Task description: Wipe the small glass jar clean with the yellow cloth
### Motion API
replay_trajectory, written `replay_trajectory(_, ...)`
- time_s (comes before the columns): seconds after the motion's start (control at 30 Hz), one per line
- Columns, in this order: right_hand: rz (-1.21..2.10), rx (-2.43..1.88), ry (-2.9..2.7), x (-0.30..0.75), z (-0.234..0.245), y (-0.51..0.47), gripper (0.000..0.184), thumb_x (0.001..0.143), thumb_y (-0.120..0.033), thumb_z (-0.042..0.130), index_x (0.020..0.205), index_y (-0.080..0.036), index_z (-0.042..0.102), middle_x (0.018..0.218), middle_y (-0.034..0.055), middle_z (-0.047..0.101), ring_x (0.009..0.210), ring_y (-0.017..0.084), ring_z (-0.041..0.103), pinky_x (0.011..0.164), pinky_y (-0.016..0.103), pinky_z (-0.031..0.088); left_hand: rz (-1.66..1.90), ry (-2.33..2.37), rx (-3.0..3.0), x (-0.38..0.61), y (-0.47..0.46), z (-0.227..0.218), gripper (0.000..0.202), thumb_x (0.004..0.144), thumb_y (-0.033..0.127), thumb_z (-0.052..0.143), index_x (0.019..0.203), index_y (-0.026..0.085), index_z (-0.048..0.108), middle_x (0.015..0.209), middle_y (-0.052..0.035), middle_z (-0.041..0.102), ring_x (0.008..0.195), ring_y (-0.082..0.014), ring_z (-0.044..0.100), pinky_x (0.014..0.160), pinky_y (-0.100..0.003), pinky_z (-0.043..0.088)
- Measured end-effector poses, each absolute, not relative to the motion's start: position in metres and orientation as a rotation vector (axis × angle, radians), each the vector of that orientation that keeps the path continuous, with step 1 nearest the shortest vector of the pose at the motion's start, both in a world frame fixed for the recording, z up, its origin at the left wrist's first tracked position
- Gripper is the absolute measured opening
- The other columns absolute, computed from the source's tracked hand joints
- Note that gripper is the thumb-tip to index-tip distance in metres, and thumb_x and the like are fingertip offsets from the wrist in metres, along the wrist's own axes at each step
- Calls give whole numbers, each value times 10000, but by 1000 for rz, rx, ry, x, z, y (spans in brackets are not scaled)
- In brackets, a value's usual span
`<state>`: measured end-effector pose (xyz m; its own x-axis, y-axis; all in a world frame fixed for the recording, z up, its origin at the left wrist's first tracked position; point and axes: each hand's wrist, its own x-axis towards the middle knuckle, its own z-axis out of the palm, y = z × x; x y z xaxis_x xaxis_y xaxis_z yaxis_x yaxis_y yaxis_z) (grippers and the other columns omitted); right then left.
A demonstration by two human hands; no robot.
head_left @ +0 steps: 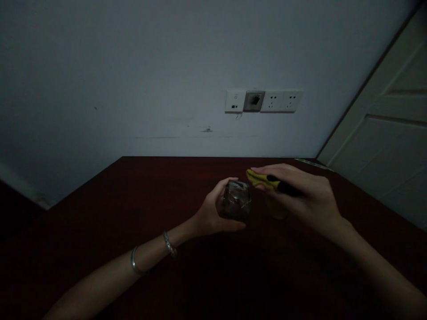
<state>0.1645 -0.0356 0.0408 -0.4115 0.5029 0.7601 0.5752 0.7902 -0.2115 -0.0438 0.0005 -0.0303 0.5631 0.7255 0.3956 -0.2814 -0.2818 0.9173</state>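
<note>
My left hand [210,213] is wrapped around a small clear glass jar [237,201] that stands on the dark red table [140,200]. Its thumb and fingers close on the jar's sides. My right hand [303,195] hovers just right of and above the jar, fingers pinched on a yellow and black object [263,179] whose yellow tip points toward the jar's mouth. What the jar holds is too dim to make out. Two bracelets [168,244] sit on my left wrist.
A white wall stands behind the table, with a strip of sockets and a switch [263,101]. A white panelled door [390,146] is at the right. A faint yellowish thing [276,209] lies on the table under my right hand.
</note>
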Motion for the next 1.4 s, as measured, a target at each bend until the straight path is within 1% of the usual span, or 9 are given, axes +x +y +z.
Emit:
replay_trajectory(0.23, 245, -897, -1973, 153, 30, -32, 325, 887, -265, 584, 1211, -245, 585, 1192, 60, 672, 1054, 213, 656, 918, 399, 545, 991, 384, 1345, -39, -10, -22, 760, 541, 259, 860, 1182, 173, 461, 1053, -116, 631, 788, -224, 682, 616, -315, 574)
replay_trajectory(0.33, 368, -819, -2048, 152, 27, -31, 634, 779, -335, 710, 1350, -241, 450, 1359, 108, 546, 1217, 264, 547, 991, 470, 484, 981, 419, 1257, -38, -9, -21, 719, 555, 306, 856, 1151, 162, 479, 979, -104, 660, 672, -187, 674, 541, -293, 561)
replay_trajectory(0.4, 376, -807, -2087, 150, 23, -29, 908, 657, -358, 805, 1422, -246, 329, 1430, 140, 453, 1285, 299, 471, 1022, 515, 440, 1039, 419, 1248, -37, -7, -20, 691, 521, 311, 871, 1099, 155, 527, 966, -98, 675, 751, -207, 679, 613, -309, 572)
replay_trajectory(0.5, 324, -856, -2099, 146, 14, -27, 1073, 610, -346, 828, 1470, -252, 194, 1466, 164, 374, 1317, 316, 420, 1041, 544, 403, 1107, 424, 1244, -35, -4, -18, 664, 475, 307, 890, 1036, 148, 573, 1002, -98, 683, 902, -237, 667, 765, -338, 560)
replay_trajectory(0.6, 313, -884, -2088, 144, 8, -25, 1093, 622, -305, 810, 1482, -256, 137, 1476, 170, 336, 1326, 320, 398, 1044, 538, 396, 1073, 453, 1257, -34, -2, -18, 663, 485, 327, 888, 1038, 146, 571, 1005, -102, 683, 901, -238, 672, 757, -332, 561)
replay_trajectory(0.83, 416, -952, -2063, 146, 4, -20, 1026, 589, -275, 792, 1446, -217, 231, 1351, 168, 458, 1206, 322, 506, 990, 505, 441, 807, 576, 1271, -37, 3, -27, 812, 539, 446, 850, 1193, 151, 470, 941, -119, 675, 623, -193, 674, 481, -292, 563)
replay_trajectory(1.0, 599, -1015, -1948, 144, 1, -18, 984, 589, -215, 765, 1433, -211, 260, 1313, 154, 486, 1136, 307, 555, 945, 479, 475, 786, 499, 1344, -37, 7, -32, 835, 585, 430, 835, 1272, 165, 441, 1129, -176, 634, 843, -257, 689, 579, -300, 578)
replay_trajectory(1.17, 786, -1044, -1801, 143, 0, -15, 1000, 570, -243, 798, 1427, -220, 283, 1297, 136, 516, 1163, 322, 543, 957, 465, 478, 945, 381, 1435, -35, 8, -34, 926, 550, 252, 876, 1342, 183, 402, 1293, -187, 553, 1202, -352, 537, 979, -485, 481)
replay_trajectory(1.4, 960, -1042, -1702, 139, -3, -16, 1012, 547, -284, 822, 1416, -236, 307, 1269, 117, 559, 1155, 323, 560, 959, 469, 489, 1026, 525, 1579, -41, 10, -38, 1154, 439, 180, 906, 1411, 266, 290, 1367, -165, 488, 1252, -388, 480, 1016, -585, 431)
